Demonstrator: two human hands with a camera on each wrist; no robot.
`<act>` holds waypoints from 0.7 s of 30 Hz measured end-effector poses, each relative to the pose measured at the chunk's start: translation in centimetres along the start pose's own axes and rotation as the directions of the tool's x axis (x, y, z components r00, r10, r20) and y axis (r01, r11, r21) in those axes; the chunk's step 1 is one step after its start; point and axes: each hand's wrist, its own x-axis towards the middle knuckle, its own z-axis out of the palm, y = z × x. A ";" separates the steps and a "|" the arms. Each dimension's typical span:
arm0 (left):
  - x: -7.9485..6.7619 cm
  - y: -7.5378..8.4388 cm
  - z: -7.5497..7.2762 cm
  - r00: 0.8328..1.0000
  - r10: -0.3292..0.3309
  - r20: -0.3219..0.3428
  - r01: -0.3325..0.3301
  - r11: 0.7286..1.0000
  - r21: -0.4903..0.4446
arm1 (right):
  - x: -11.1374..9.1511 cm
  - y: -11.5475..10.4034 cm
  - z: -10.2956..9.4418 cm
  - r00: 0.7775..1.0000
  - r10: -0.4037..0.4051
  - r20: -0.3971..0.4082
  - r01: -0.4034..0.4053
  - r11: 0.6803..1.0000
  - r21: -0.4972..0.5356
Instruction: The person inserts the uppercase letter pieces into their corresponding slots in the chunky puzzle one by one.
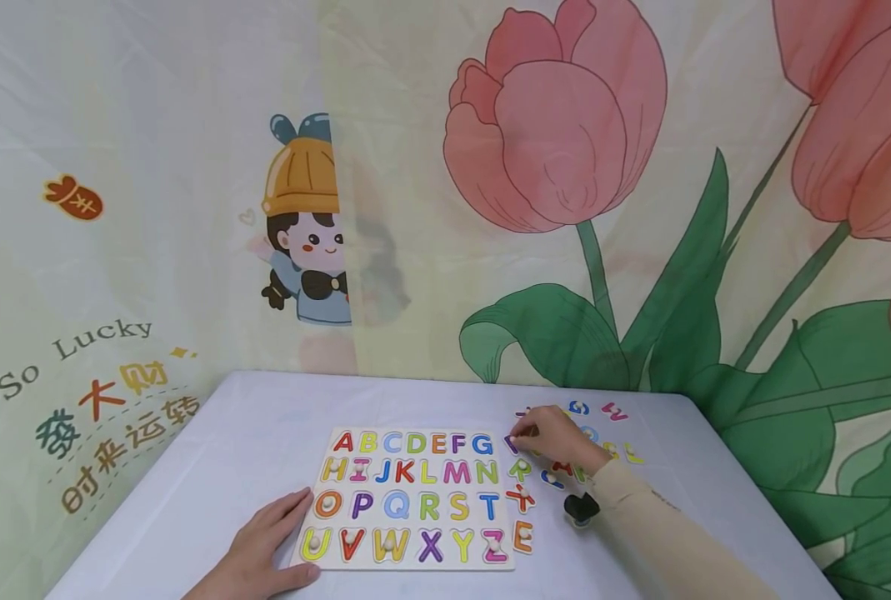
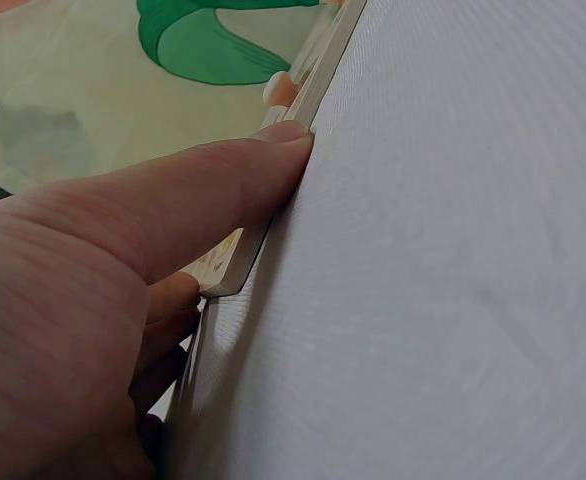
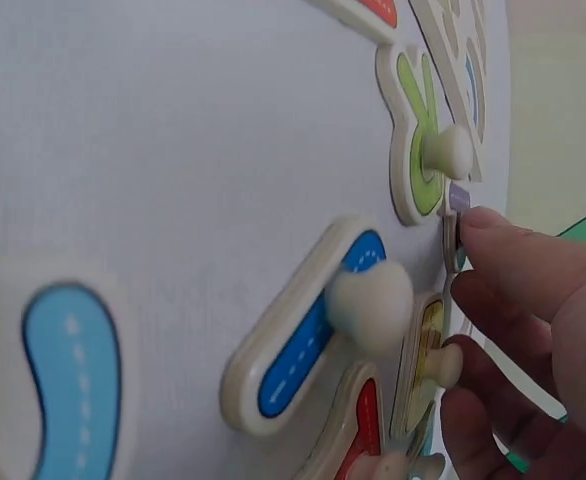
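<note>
My left hand (image 1: pixel 265 542) rests at the lower left corner of a wooden alphabet board (image 1: pixel 407 569). Its fingers lie along the left edge, and the thumb (image 2: pixel 223 185) presses on the board's side. At the board's upper right corner, my right hand (image 1: pixel 561 437) pinches a small purple letter piece (image 1: pixel 513 444) between thumb and fingertips. Most of that piece is hidden by the fingers. Close by lie a green letter piece (image 3: pixel 418 130) and a blue one (image 3: pixel 318 330), each with a pale knob. Knobbed letters sit in some board slots, including the Z (image 1: pixel 494 546).
An orange X-shaped piece (image 1: pixel 520 500) and an orange E piece (image 1: pixel 523 537) lie along the board's right side. More loose letters, among them a pink one (image 1: pixel 614 411) and a blue one (image 1: pixel 578 407), are spread behind the right hand. A printed curtain (image 1: pixel 415 250) hangs behind the white table (image 1: pixel 265 408).
</note>
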 end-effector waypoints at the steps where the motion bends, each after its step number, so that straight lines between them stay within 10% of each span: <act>1: 0.0 0.0 0.0 1.000 -0.001 -0.001 0.001 1.000 0.002 | 0.0 0.1 -0.1 1.000 -0.006 0.014 0.005 1.000 0.002; 12: 0.1 0.2 0.0 1.000 -0.013 0.006 0.013 1.000 -0.007 | -0.1 -0.4 -0.2 0.998 -0.049 -0.035 0.048 0.998 -0.047; 21: 0.1 -0.1 -0.1 1.000 -0.012 0.000 0.012 1.000 -0.004 | -1.5 -5.4 2.0 0.986 -0.137 -0.098 0.136 0.991 -0.018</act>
